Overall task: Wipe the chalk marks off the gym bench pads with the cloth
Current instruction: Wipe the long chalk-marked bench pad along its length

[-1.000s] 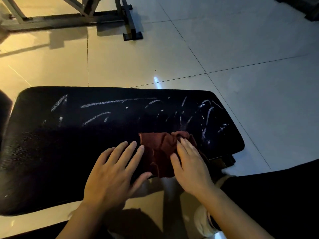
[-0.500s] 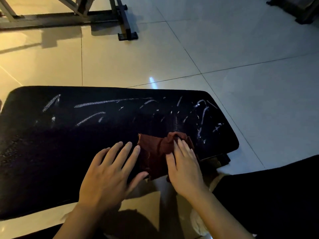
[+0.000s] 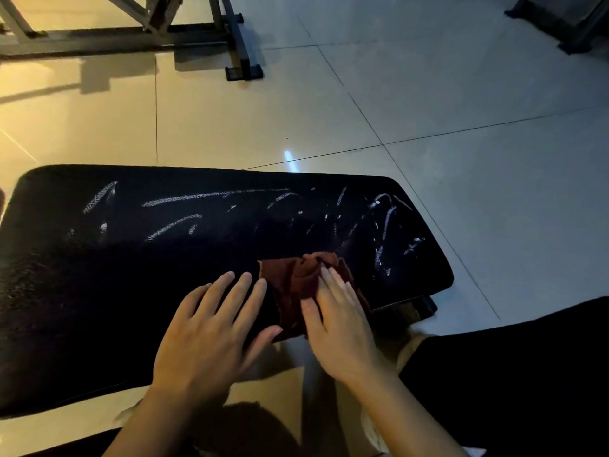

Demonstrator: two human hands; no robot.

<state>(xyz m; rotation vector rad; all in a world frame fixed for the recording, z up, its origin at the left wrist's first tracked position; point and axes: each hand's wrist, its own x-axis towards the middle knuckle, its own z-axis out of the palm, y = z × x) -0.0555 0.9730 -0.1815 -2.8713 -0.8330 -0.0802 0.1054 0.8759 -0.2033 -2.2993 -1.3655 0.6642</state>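
A black bench pad (image 3: 99,291) lies across the view, streaked with white chalk marks (image 3: 214,196) along its far half and thickest near its right end. A dark red cloth (image 3: 290,282) sits crumpled on the pad near the front edge, right of the middle. My right hand (image 3: 339,311) presses flat on the cloth's right part with straight fingers. My left hand (image 3: 211,331) rests flat on the pad just left of the cloth, its thumb touching the cloth's lower edge.
Pale floor tiles (image 3: 461,159) surround the bench. A grey metal equipment frame (image 3: 237,44) stands at the back left. Another dark base (image 3: 566,24) shows at the top right corner. My dark trouser leg (image 3: 510,374) fills the lower right.
Both hands and the cloth keep nearly the same place on the pad; the cloth has bunched up a little under my right fingers. The camera has shifted slightly.
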